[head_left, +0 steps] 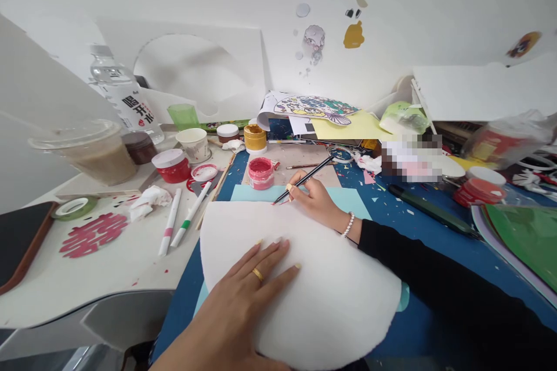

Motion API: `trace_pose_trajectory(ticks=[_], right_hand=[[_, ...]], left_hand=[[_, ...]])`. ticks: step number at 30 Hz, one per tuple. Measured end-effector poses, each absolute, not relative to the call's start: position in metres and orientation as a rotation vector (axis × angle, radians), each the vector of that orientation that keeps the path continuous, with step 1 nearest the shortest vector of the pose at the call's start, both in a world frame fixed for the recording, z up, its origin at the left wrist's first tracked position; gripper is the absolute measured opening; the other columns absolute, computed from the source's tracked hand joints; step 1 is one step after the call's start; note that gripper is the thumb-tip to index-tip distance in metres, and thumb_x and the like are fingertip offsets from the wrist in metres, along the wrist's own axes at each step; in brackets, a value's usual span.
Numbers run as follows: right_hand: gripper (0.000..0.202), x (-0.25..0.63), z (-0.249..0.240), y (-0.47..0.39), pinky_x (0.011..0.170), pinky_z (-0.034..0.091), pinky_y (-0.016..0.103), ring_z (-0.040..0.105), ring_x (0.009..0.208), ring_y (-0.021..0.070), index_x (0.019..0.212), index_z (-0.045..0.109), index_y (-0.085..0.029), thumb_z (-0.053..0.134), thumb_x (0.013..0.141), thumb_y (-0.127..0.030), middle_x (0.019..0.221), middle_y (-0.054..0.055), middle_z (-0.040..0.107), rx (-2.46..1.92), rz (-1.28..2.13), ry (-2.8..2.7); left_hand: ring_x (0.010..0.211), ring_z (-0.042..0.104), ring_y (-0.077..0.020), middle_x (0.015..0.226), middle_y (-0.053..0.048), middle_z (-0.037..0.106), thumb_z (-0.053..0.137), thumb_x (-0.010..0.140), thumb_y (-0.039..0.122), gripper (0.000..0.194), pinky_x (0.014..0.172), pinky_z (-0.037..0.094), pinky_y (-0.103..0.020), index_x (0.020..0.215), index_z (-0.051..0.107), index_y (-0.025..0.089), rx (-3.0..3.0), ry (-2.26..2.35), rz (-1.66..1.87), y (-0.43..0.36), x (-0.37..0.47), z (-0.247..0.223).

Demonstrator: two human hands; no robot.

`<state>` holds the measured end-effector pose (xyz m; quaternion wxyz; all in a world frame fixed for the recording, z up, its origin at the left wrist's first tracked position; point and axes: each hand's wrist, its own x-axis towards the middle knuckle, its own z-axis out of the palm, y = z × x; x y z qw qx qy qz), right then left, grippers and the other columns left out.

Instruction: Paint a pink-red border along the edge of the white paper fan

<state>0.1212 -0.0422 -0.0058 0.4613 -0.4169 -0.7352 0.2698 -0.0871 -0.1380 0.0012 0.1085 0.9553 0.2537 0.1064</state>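
My left hand (256, 290) lies flat with its fingers spread on a large white round-edged sheet of paper (339, 301). In my right hand (311, 197) is a thin paintbrush (314, 171) with a dark handle, gripped between thumb and fingers. Its tip touches the paper near the far edge, where small red strokes show. Just beyond that edge stands an uncapped jar of red paint (261, 175). Light blue paper (348, 200) sticks out from under the white sheet.
On the left are white markers (170, 223), a red paper cutout (93, 235), a plastic drink cup (87, 153) and a water bottle (126, 93). A yellow paint jar (255, 138) stands behind. To the right lie a dark green cutter (435, 211) and coloured sheets (528, 243).
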Motion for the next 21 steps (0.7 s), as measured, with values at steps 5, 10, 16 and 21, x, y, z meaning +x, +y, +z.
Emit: trace_pose_trajectory(ticks=[5, 10, 16, 21], right_hand=[[0.009, 0.1214, -0.0053, -0.0429, 0.062, 0.039, 0.025, 0.051, 0.061, 0.0124, 0.072, 0.043, -0.019, 0.044, 0.081, -0.021, 0.061, -0.002, 0.051, -1.029, 0.652, -1.808], [0.010, 0.1216, -0.0042, -0.0432, 0.062, 0.039, 0.025, 0.050, 0.062, 0.0125, 0.070, 0.044, -0.019, 0.044, 0.080, -0.020, 0.061, -0.002, 0.050, -1.025, 0.641, -1.814], [0.011, 0.1220, -0.0041, -0.0431, 0.063, 0.039, 0.026, 0.050, 0.062, 0.0127, 0.069, 0.044, -0.019, 0.044, 0.080, -0.020, 0.062, -0.002, 0.050, -1.019, 0.647, -1.810], [0.011, 0.1224, -0.0040, -0.0437, 0.063, 0.039, 0.026, 0.050, 0.062, 0.0126, 0.070, 0.043, -0.019, 0.044, 0.081, -0.021, 0.062, -0.002, 0.049, -1.019, 0.644, -1.799]], left_hand=[[0.125, 0.025, -0.0328, 0.142, -0.009, 0.017, 0.048, 0.060, 0.072, 0.090, 0.100, 0.025, -0.053, 0.133, 0.026, 0.024, 2.814, 0.750, 0.318, -0.1380, -0.0883, -0.0003], [0.124, 0.026, -0.0336, 0.142, -0.009, 0.017, 0.050, 0.059, 0.072, 0.091, 0.099, 0.025, -0.055, 0.133, 0.026, 0.024, 2.810, 0.738, 0.324, -0.1376, -0.0881, 0.0002], [0.125, 0.025, -0.0329, 0.142, -0.009, 0.017, 0.047, 0.061, 0.072, 0.089, 0.099, 0.025, -0.054, 0.133, 0.025, 0.024, 2.827, 0.749, 0.307, -0.1378, -0.0879, 0.0005], [0.124, 0.026, -0.0333, 0.142, -0.008, 0.018, 0.049, 0.061, 0.071, 0.089, 0.099, 0.025, -0.053, 0.133, 0.026, 0.025, 2.803, 0.745, 0.334, -0.1379, -0.0876, 0.0006]])
